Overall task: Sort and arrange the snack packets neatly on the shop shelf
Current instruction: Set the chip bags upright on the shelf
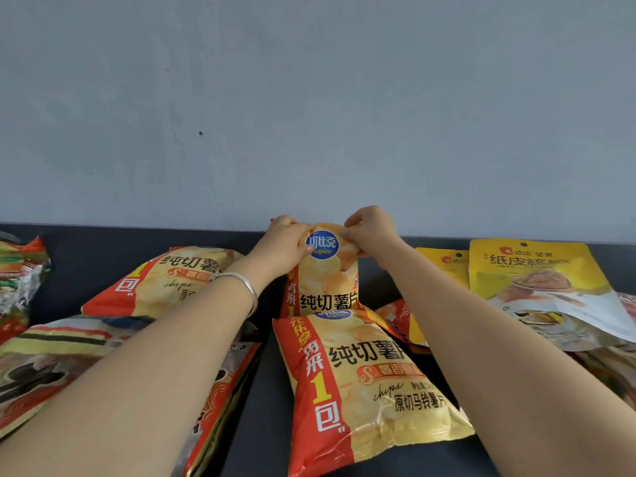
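Spare chip packet (161, 280) lay flat at left on the dark shelf (86, 256). Left hand (285, 246), fingers curled, pinched the top-left corner of the held chip packet (327, 273). Packet stood upright close before the wall (309, 98), long axis vertical, dead ahead, both hands equally near. Right hand (371, 232) pinched the top-right corner. Yellow pouches (537, 266) lay further right. Packet's base was hidden behind the front packet (361, 380); could not tell whether it rested on the shelf. Fingertips behind the seal unseen.
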Motion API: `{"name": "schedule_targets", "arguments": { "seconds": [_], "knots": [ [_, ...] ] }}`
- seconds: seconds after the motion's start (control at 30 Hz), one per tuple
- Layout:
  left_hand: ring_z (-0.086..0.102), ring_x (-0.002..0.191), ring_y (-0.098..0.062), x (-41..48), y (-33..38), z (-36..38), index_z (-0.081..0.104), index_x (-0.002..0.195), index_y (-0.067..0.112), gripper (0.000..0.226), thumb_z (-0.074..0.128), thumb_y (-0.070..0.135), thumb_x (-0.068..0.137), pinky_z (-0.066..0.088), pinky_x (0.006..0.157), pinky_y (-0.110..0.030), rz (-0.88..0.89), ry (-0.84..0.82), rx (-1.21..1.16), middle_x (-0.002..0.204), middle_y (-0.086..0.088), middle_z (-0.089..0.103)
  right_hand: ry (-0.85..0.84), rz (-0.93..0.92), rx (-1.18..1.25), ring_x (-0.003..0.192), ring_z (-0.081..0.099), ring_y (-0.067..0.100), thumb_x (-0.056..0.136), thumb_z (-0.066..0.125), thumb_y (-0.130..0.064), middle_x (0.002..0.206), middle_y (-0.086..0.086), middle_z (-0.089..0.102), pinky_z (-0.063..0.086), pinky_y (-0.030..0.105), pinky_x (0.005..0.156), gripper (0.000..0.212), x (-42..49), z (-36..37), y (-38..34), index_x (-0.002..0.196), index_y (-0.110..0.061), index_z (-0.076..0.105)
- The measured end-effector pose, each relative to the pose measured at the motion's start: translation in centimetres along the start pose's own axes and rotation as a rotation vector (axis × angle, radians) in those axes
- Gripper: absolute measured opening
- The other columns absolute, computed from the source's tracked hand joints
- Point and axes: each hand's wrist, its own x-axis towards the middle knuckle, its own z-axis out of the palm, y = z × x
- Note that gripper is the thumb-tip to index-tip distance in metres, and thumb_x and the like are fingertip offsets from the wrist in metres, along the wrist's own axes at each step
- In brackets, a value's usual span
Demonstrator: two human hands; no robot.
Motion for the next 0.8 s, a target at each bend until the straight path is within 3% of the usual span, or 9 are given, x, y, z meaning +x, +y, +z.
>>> {"name": "schedule_targets", "arguments": {
  "seconds": [0.13, 0.23, 0.3, 0.47, 0.63, 0.8],
  "knots": [
    [0.017, 0.141, -0.026, 0.6, 0.1, 1.5, 0.025, 0.148, 0.018, 0.051, 0.039, 0.029, 0.1, 0.028, 0.113, -0.041, -0.011, -0.052, 0.061, 0.151, -0.012, 0.024, 0.059, -0.041, -0.152, 0.091, 0.058, 0.022, 0.096, 0.055, -0.021, 0.126, 0.011, 0.053, 0.054, 0.031, 0.076, 0.028, 0.2, 0.4, 0.8, 0.121, -0.012, 0.063],
    [-0.001, 0.146, -0.025, 0.0, -0.2, 1.8, 0.019, 0.149, 0.022, 0.051, 0.034, 0.031, 0.101, 0.021, 0.115, -0.046, -0.011, -0.029, 0.096, 0.158, -0.008, 0.01, 0.041, -0.033, -0.161, 0.106, 0.056, 0.029, 0.1, 0.043, -0.026, 0.138, 0.011, 0.035, 0.051, 0.034, 0.091, 0.035, 0.0, 1.0, 1.2, 0.131, -0.016, 0.056],
    [0.006, 0.146, -0.024, -0.7, -0.1, 1.5, 0.023, 0.149, 0.022, 0.051, 0.039, 0.029, 0.1, 0.023, 0.114, -0.041, 0.018, 0.055, 0.082, 0.157, -0.008, 0.016, 0.046, -0.047, -0.178, 0.116, 0.052, 0.035, 0.1, 0.041, -0.029, 0.144, 0.011, 0.029, 0.048, 0.041, 0.098, 0.039, -0.4, 1.0, 1.2, 0.136, -0.018, 0.051],
    [0.031, 0.135, -0.019, -2.9, 0.2, 0.3, 0.039, 0.141, 0.019, 0.046, 0.048, 0.026, 0.097, 0.034, 0.104, -0.032, 0.099, 0.168, 0.056, 0.146, -0.004, 0.037, 0.147, -0.117, -0.237, 0.131, 0.039, 0.035, 0.098, 0.046, -0.03, 0.152, 0.009, 0.023, 0.042, 0.041, 0.101, 0.043, -2.3, -0.1, 0.6, 0.14, -0.021, 0.044],
    [0.029, 0.136, -0.015, -5.5, 0.8, 0.2, 0.045, 0.137, 0.02, 0.041, 0.048, 0.026, 0.096, 0.03, 0.107, -0.032, 0.197, 0.11, -0.005, 0.145, 0.001, 0.038, 0.178, -0.14, -0.278, 0.131, 0.038, 0.032, 0.097, 0.049, -0.028, 0.149, 0.008, 0.028, 0.042, 0.039, 0.1, 0.039, -5.2, -0.9, 0.4, 0.135, -0.021, 0.05],
    [0.035, 0.132, -0.015, -7.8, 0.8, 0.8, 0.052, 0.131, 0.022, 0.037, 0.05, 0.028, 0.095, 0.034, 0.106, -0.034, 0.162, 0.056, -0.129, 0.142, 0.003, 0.041, 0.254, -0.15, -0.366, 0.115, 0.047, 0.029, 0.096, 0.048, -0.02, 0.128, 0.01, 0.046, 0.045, 0.033, 0.085, 0.026, -8.4, -2.0, 0.7, 0.119, -0.015, 0.057]
  ]
}}
